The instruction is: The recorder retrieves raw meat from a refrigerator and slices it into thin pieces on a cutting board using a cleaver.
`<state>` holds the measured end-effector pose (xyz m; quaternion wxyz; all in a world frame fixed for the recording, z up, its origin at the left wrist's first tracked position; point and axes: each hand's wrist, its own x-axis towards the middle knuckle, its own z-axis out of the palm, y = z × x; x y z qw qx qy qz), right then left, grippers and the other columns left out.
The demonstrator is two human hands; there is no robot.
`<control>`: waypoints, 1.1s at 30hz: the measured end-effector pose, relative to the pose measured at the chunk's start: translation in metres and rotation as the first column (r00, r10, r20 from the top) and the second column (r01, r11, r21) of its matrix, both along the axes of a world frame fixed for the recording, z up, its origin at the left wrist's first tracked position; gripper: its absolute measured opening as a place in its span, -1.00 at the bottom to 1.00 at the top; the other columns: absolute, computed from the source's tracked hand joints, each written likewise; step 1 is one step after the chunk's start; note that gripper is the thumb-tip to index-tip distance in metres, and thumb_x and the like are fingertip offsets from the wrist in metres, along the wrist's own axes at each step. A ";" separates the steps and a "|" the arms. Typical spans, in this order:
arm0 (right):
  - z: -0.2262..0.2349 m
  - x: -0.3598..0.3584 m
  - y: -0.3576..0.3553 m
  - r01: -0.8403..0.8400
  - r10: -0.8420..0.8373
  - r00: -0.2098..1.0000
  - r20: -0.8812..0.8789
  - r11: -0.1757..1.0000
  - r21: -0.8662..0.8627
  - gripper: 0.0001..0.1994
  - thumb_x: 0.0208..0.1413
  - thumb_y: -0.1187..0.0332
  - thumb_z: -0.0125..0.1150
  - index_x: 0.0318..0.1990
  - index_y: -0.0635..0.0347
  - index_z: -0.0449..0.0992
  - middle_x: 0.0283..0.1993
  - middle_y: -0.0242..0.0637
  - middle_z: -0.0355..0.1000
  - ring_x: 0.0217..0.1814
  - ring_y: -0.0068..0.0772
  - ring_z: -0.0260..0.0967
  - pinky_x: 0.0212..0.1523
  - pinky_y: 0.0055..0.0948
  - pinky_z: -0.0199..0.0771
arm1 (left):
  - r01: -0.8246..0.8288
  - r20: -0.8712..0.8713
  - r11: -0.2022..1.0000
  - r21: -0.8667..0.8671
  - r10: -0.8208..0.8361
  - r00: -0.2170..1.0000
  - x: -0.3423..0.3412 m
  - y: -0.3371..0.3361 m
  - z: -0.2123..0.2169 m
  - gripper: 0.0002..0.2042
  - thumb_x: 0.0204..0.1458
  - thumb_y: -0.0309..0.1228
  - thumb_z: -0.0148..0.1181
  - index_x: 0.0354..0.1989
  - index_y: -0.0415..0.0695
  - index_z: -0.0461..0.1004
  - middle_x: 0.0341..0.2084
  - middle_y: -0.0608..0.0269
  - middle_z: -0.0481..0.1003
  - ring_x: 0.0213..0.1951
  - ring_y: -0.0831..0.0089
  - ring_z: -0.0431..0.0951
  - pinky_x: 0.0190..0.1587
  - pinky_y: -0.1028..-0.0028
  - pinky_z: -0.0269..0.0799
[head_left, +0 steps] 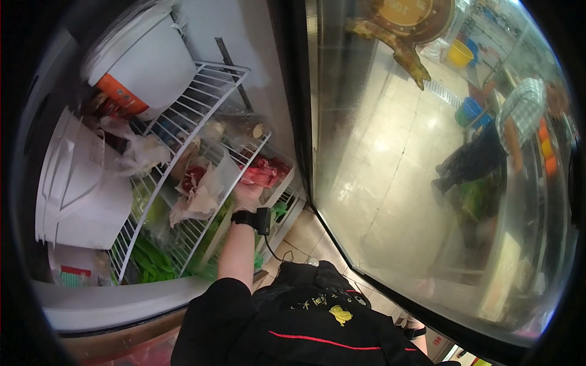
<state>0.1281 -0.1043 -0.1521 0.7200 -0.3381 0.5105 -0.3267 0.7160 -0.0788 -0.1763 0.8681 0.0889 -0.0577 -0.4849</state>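
My left hand [247, 196] reaches into an upright fridge, up against a heap of raw red meat [267, 172] in a pale tray [288, 181]. Its fingers are hidden at the meat, so its grip does not show. Around that wrist is a black band with a small box and a cable. Low on the right, my right hand [415, 321] is partly visible by the bottom edge of the glass door [390, 201]. A dark band circles its wrist, and its fingers are out of sight.
White wire shelves [204, 100] carry white tubs [82, 183], a bag of meat [198, 189] and green vegetables [152, 259]. The fridge door stands open on my right. Through its glass appear a tiled floor, a person [519, 122], a yellow bucket [459, 53] and a blue bin [470, 113].
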 end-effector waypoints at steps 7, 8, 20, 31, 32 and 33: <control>-0.003 0.003 0.000 -0.147 0.147 0.989 0.001 0.989 0.000 -0.51 0.16 -0.04 -0.01 0.06 0.15 0.38 -0.04 -0.31 0.35 -0.08 -0.39 0.18 -0.07 -0.34 0.21 | -0.081 -0.212 0.970 -0.231 0.031 0.977 0.023 0.030 -0.059 -0.85 -0.04 -0.34 0.17 -0.49 -0.14 0.40 -0.57 0.29 0.41 -0.44 0.44 0.45 -0.22 0.33 0.42; -0.002 -0.005 0.000 -0.121 0.121 0.992 -0.025 0.993 -0.006 -0.51 0.16 -0.03 -0.01 0.06 0.15 0.38 -0.04 -0.31 0.35 -0.07 -0.39 0.18 -0.06 -0.34 0.21 | -0.102 -0.129 0.995 -0.006 0.100 0.987 -0.012 -0.001 -0.026 -0.87 -0.06 -0.42 0.17 -0.57 -0.09 0.35 -0.63 0.33 0.35 -0.50 0.49 0.39 -0.32 0.42 0.37; -0.004 -0.018 0.010 -0.293 0.292 0.955 -0.047 0.956 -0.008 -0.52 0.18 0.00 -0.03 0.10 0.17 0.36 0.01 -0.31 0.33 0.00 -0.37 0.17 0.02 -0.32 0.19 | -0.409 0.421 0.716 0.566 0.175 0.890 -0.081 0.007 0.052 -0.84 0.03 -0.60 0.22 -0.23 -0.14 0.44 -0.30 0.33 0.50 -0.26 0.53 0.50 -0.21 0.50 0.45; 0.003 -0.001 0.027 -0.366 0.364 0.930 -0.047 0.927 -0.085 -0.53 0.20 0.04 -0.05 0.13 0.18 0.34 0.06 -0.30 0.31 0.06 -0.35 0.17 0.09 -0.30 0.18 | -0.418 0.706 0.811 0.409 0.009 0.708 -0.129 0.100 0.138 -0.73 0.05 -0.60 0.17 -0.04 -0.22 0.47 -0.22 0.28 0.55 -0.24 0.53 0.56 -0.16 0.49 0.49; 0.008 0.008 0.025 -0.368 0.365 0.930 -0.049 0.925 -0.095 -0.53 0.20 0.04 -0.05 0.13 0.18 0.34 0.06 -0.30 0.31 0.07 -0.35 0.17 0.09 -0.30 0.18 | -0.405 0.752 0.798 0.446 -0.089 0.653 -0.138 0.118 0.150 -0.74 0.04 -0.60 0.18 -0.05 -0.22 0.48 -0.26 0.30 0.56 -0.27 0.56 0.55 -0.18 0.52 0.48; 0.009 0.016 0.029 -0.370 0.367 0.929 -0.051 0.923 -0.104 -0.53 0.20 0.05 -0.05 0.13 0.18 0.33 0.07 -0.30 0.31 0.07 -0.35 0.17 0.10 -0.29 0.18 | -0.396 0.787 0.782 0.481 -0.186 0.588 -0.146 0.135 0.159 -0.74 0.04 -0.61 0.18 -0.07 -0.23 0.50 -0.29 0.32 0.58 -0.30 0.59 0.55 -0.20 0.54 0.47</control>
